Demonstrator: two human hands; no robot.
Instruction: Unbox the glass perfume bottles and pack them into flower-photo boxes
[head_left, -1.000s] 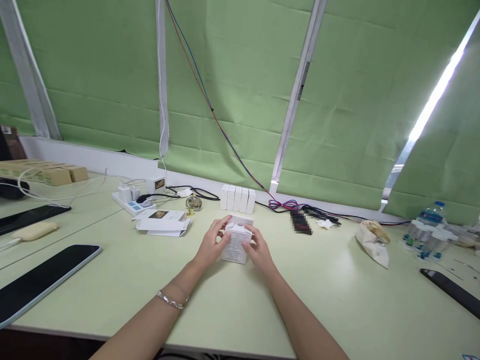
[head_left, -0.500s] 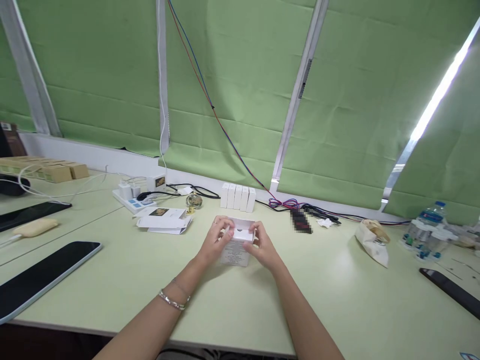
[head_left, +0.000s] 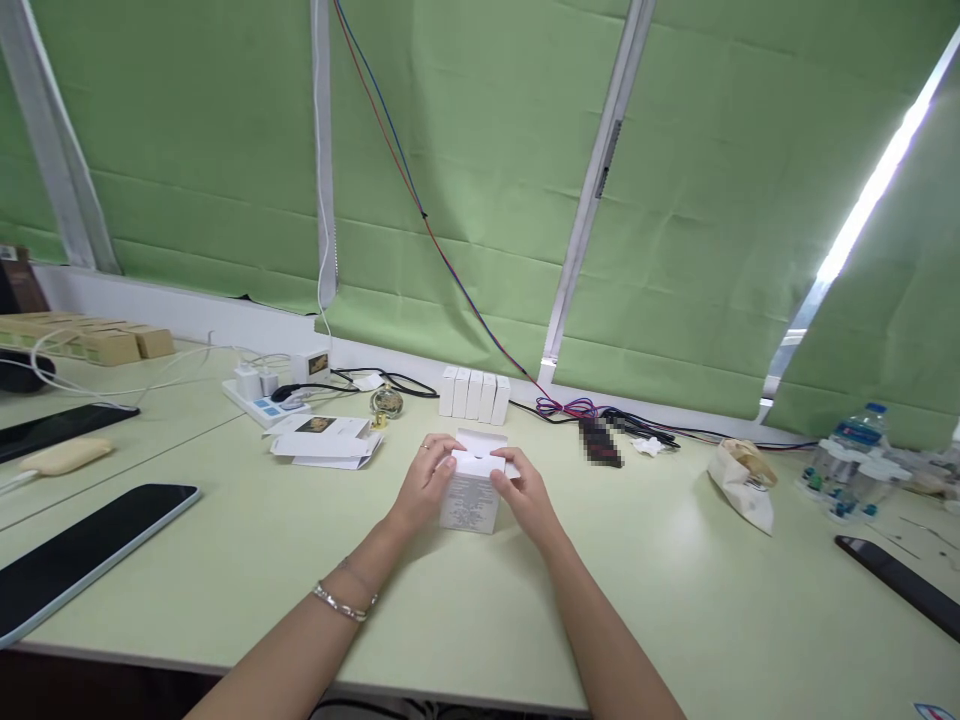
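- White carton (head_left: 469, 505) is at the centre of the frame, a little below the middle, with its printed face toward you. It looks upright, its lower edge at the counter (head_left: 465, 610); whether its base bears fully there, you cannot tell.
- Handling, as you would judge it: thin card, light, springy at the folds, stiff along the edges, soft mid-panel. Smooth coating, so perhaps a little slippery. Contents hidden, so weight is a guess.
- Weak spots, likely: the top folds and the rear flap (head_left: 481, 439), which stands up behind the top. Hard pressing could crease them.
- Best hold, by judgement: the two upper side edges, low enough to leave the flaps free; a light pinch should do.
- Left hand (head_left: 424, 485): fingers closed on the carton's upper left corner, thumb on the near side, other fingers reaching over toward the back.
- Right hand (head_left: 529, 497): fingers closed at the upper right corner, thumb against the printed face near its top edge. A small side flap (head_left: 512, 470) pokes out beside these fingers.
- So the carton sits between your two sets of fingers, touching both, most of the printed face bare below them.
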